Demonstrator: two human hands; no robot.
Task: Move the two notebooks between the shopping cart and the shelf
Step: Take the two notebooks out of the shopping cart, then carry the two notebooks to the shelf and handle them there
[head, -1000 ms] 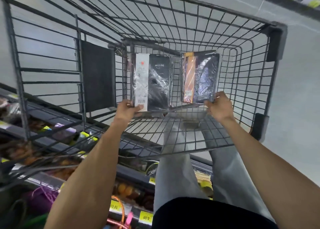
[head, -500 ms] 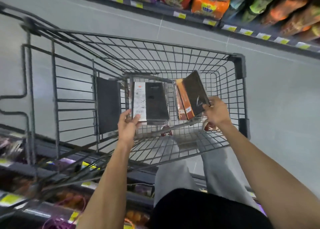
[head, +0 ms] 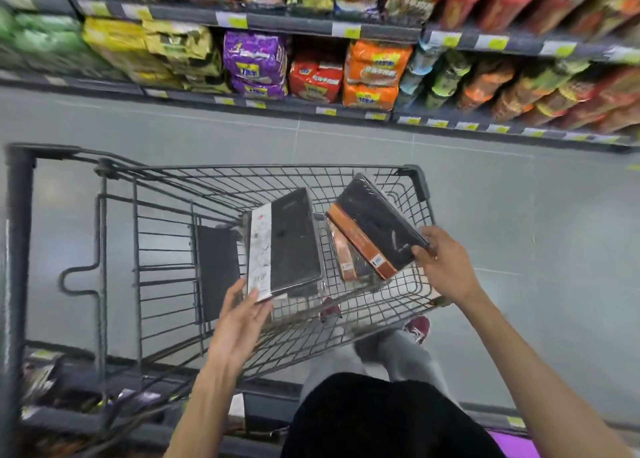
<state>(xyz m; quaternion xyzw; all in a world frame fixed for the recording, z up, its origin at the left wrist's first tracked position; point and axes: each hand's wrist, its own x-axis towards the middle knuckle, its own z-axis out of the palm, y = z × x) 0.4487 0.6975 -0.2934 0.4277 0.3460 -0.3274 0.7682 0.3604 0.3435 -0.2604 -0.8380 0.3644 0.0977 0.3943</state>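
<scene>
Clamping each hand's grip, left hand (head: 242, 319) and right hand (head: 446, 267) hide notebook (head: 294, 243) corners above the blurred cart (head: 166, 236)

Store aisle w/ grey tiled floor (head: 519, 194), even light. Far shelves (head: 284, 24) run across top, packed w/ snack bags (head: 254, 59) in purple, orange, red, yellow; yellow price tags (head: 231, 19) along edges. Blurry at sides.

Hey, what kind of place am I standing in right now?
Most likely a supermarket aisle: shelves stacked with snack packets, yellow price tags along the shelf edges, and a wire cart in front of you.
</scene>
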